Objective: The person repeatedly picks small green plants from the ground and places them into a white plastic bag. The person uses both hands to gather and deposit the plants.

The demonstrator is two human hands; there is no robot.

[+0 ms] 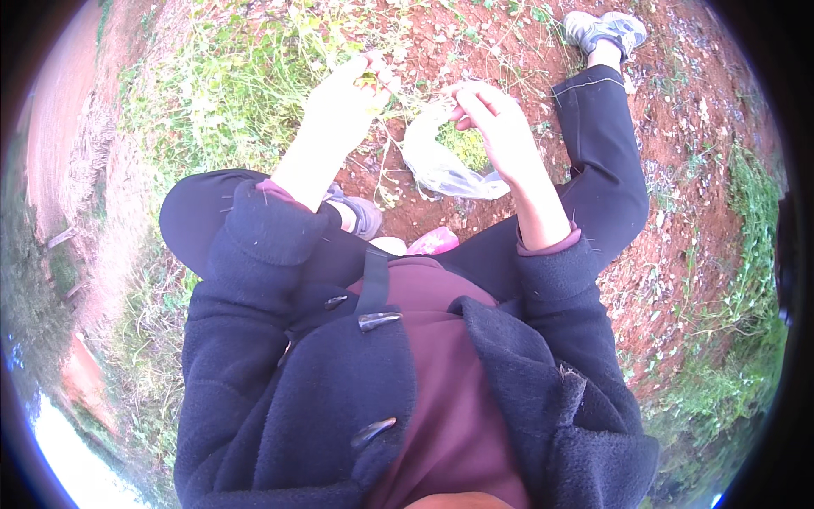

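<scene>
My left hand (356, 89) is closed at the upper middle, pinching a small yellow-green plant sprig (367, 79) among pale stems. My right hand (487, 127) is to its right with thumb and forefinger drawn together above the mouth of a clear plastic bag (449, 182); what its fingertips hold is too small and washed out to tell. The bag lies on the red soil with green plant matter (462, 146) inside, partly behind my right hand. Thin leafy stems (390, 182) stand between my left hand and the bag.
My bent legs in dark trousers (619, 170) frame the work spot, with shoes (602, 34) at upper right and middle. A pink flowered object (432, 242) is by my lap. Weeds (203, 93) and red soil (695, 246) surround me. A bare field stretches along the left.
</scene>
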